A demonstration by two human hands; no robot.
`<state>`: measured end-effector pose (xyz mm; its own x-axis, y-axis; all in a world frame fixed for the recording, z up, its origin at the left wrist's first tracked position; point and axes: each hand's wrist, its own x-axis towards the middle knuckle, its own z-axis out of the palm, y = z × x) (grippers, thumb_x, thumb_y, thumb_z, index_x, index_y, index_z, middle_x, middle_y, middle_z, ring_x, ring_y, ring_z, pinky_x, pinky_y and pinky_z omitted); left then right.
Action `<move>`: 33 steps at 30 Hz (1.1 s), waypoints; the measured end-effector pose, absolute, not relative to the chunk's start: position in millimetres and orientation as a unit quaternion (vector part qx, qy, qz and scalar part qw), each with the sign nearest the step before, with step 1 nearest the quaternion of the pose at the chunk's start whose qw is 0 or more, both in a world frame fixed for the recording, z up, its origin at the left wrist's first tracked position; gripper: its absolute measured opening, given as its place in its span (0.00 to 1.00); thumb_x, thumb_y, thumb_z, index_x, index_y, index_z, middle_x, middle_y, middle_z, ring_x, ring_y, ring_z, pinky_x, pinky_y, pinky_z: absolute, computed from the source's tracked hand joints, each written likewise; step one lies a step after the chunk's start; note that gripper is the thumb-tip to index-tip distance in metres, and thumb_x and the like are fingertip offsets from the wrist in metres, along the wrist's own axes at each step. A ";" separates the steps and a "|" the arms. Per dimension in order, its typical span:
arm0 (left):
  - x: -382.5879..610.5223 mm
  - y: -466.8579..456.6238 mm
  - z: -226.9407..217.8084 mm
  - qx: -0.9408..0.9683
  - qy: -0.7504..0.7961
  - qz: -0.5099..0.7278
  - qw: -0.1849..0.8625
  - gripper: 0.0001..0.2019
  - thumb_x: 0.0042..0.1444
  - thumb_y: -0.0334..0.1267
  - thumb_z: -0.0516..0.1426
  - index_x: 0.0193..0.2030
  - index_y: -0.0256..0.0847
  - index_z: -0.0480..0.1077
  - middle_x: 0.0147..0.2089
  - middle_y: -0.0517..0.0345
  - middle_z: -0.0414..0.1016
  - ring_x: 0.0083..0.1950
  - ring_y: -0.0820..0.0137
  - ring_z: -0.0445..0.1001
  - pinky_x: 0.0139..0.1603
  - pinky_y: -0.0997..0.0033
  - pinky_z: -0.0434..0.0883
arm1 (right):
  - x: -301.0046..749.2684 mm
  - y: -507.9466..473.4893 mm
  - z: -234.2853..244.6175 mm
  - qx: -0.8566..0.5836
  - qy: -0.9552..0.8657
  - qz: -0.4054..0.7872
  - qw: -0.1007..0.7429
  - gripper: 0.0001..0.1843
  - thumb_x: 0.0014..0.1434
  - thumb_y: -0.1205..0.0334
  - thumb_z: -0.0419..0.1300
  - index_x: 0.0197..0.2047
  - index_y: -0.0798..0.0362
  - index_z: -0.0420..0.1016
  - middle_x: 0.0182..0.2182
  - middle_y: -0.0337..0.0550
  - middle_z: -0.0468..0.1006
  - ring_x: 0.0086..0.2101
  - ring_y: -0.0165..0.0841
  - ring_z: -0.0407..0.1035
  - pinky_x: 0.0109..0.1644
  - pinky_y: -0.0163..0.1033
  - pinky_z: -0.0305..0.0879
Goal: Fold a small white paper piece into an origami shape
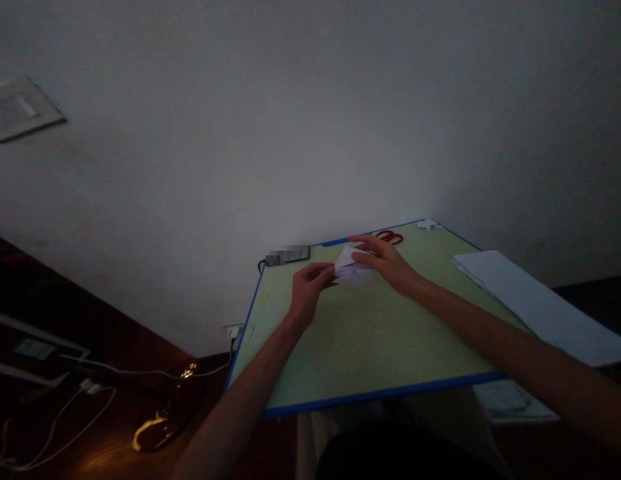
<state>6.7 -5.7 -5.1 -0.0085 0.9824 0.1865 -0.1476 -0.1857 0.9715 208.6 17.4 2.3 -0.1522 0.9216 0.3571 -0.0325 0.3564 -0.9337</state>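
Folded paper [346, 257] pinched at opposite sides by left hand [306, 288] and right hand [390, 265], red scissors [391, 237] just beyond right-hand grip

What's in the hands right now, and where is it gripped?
A folded paper: the left hand pinches its left end; the right hand holds its right side.

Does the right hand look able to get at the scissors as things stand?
Probably yes: the scissors lie just beyond the right hand, and nothing seems to cover their red handles. That hand is on the folded paper, though, so it would likely have to come off first.
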 end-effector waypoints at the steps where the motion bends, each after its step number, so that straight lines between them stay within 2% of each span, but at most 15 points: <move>1: 6.3 -5.9 -5.0 0.514 0.419 0.572 0.483 0.15 0.45 0.43 0.71 0.36 0.34 0.81 0.34 0.51 0.81 0.35 0.69 0.79 0.39 0.67 0.77 | 208.4 17.0 2.5 -0.360 -0.619 0.438 0.544 0.26 0.56 0.54 0.67 0.58 0.47 0.75 0.48 0.47 0.79 0.44 0.38 0.75 0.49 0.45 0.71; 8: 4.4 -4.5 -5.7 0.591 0.437 0.542 0.408 0.12 0.49 0.44 0.69 0.30 0.36 0.79 0.28 0.56 0.78 0.29 0.72 0.74 0.33 0.72 0.72 | 209.4 16.2 4.0 -0.352 -0.616 0.451 0.541 0.25 0.56 0.54 0.67 0.57 0.46 0.76 0.46 0.46 0.79 0.42 0.38 0.74 0.45 0.44 0.71; 14: 2.7 -1.4 -7.5 0.606 0.431 0.545 0.388 0.13 0.50 0.45 0.68 0.31 0.36 0.77 0.25 0.57 0.76 0.27 0.72 0.73 0.30 0.72 0.69 | 209.8 19.9 2.1 -0.351 -0.617 0.460 0.534 0.25 0.53 0.57 0.69 0.55 0.48 0.77 0.46 0.45 0.79 0.44 0.38 0.75 0.47 0.42 0.70; 21: 4.6 -4.7 -5.1 0.605 0.418 0.560 0.381 0.14 0.53 0.47 0.67 0.35 0.36 0.78 0.30 0.56 0.78 0.30 0.72 0.73 0.32 0.72 0.70 | 208.1 18.4 2.4 -0.358 -0.622 0.484 0.502 0.25 0.50 0.61 0.70 0.53 0.48 0.78 0.42 0.42 0.79 0.38 0.35 0.75 0.37 0.37 0.71; 25: 7.5 -9.3 -1.6 0.591 0.406 0.568 0.404 0.19 0.60 0.54 0.60 0.38 0.36 0.79 0.31 0.55 0.76 0.32 0.72 0.73 0.33 0.72 0.72 | 208.9 18.9 2.0 -0.356 -0.624 0.473 0.509 0.23 0.48 0.60 0.72 0.49 0.49 0.79 0.41 0.40 0.78 0.38 0.34 0.75 0.39 0.38 0.72; 27: 8.7 -11.4 -0.2 0.598 0.404 0.563 0.403 0.20 0.60 0.55 0.60 0.39 0.37 0.79 0.32 0.54 0.76 0.33 0.71 0.74 0.33 0.72 0.72 | 209.2 19.3 1.5 -0.349 -0.626 0.472 0.514 0.23 0.47 0.59 0.73 0.48 0.49 0.78 0.41 0.41 0.79 0.39 0.35 0.76 0.40 0.39 0.72; 30: 9.2 -12.7 0.2 0.624 0.408 0.545 0.384 0.18 0.55 0.52 0.65 0.40 0.37 0.79 0.36 0.53 0.79 0.34 0.70 0.74 0.33 0.71 0.72 | 209.0 19.0 1.1 -0.339 -0.635 0.471 0.511 0.25 0.47 0.58 0.74 0.49 0.49 0.77 0.43 0.42 0.80 0.40 0.36 0.77 0.42 0.41 0.74; 33: 8.1 -11.5 -1.7 0.633 0.416 0.540 0.368 0.15 0.54 0.49 0.66 0.38 0.37 0.79 0.35 0.53 0.80 0.34 0.70 0.74 0.33 0.71 0.72 | 208.6 18.5 1.1 -0.334 -0.652 0.455 0.506 0.26 0.47 0.56 0.74 0.50 0.49 0.78 0.44 0.44 0.81 0.41 0.38 0.77 0.45 0.43 0.74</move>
<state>8.1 -11.5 -1.7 0.0713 0.9230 0.3782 0.1291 -0.3845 0.9141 208.6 18.5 1.1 -0.2652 0.8961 0.3560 -0.0239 0.3630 -0.9315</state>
